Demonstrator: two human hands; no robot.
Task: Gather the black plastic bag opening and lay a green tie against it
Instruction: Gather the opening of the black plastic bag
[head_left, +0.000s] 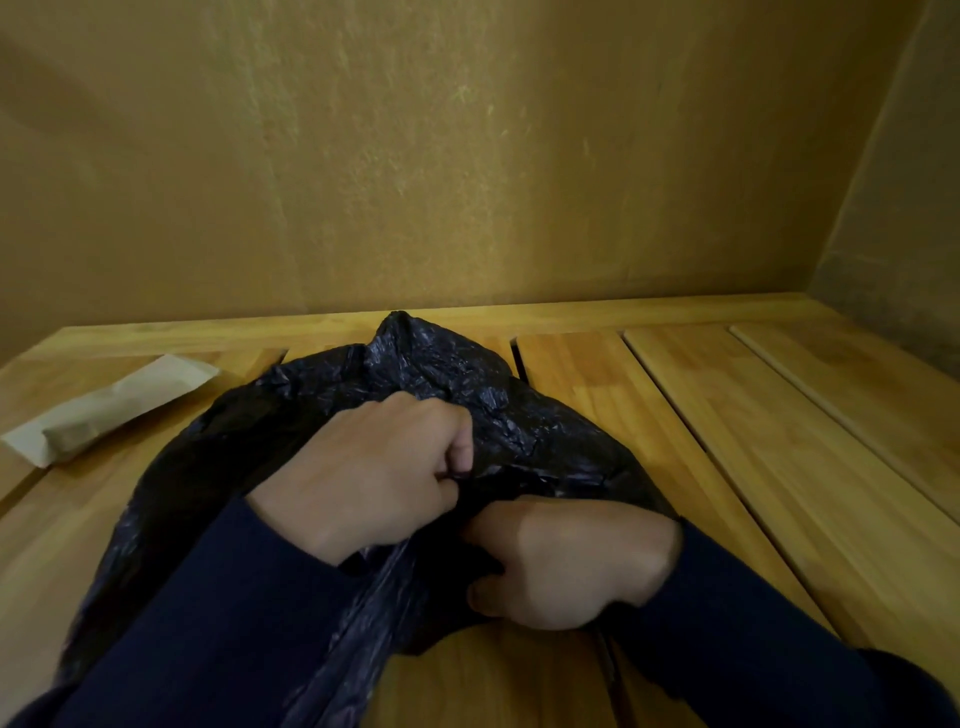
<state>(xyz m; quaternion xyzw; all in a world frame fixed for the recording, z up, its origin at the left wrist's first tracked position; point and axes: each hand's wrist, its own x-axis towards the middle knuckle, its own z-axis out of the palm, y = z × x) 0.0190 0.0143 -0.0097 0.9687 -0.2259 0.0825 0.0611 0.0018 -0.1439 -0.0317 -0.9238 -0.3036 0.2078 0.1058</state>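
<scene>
Head view looks down on a slatted wooden worktop (675, 415) that ends at a plain tan wall (415, 156) at 12 o'clock, with a darker wall closing the corner at 2 o'clock. Narrow gaps run between the slats toward the viewer. From 1 to 4 o'clock the boards lie bare, the widest open room on the surface.

At the centre sits a crumpled black plastic bag (467, 374), its bulk reaching toward 12 o'clock and stopping just short of the far edge of the worktop. What is inside the bag cannot be seen. Its near part trails toward 6 o'clock between two dark blue sleeves.

Left hand (374, 467) is curled into a fist, clamped on bunched plastic on top of the bag. Right hand (576, 561), at 5 o'clock from it and just beside it, is also closed tight on a gather of the plastic, knuckles up.

At 9 o'clock a flat paper packet (109, 410) lies on the boards, near the bag's left side but apart from it.
</scene>
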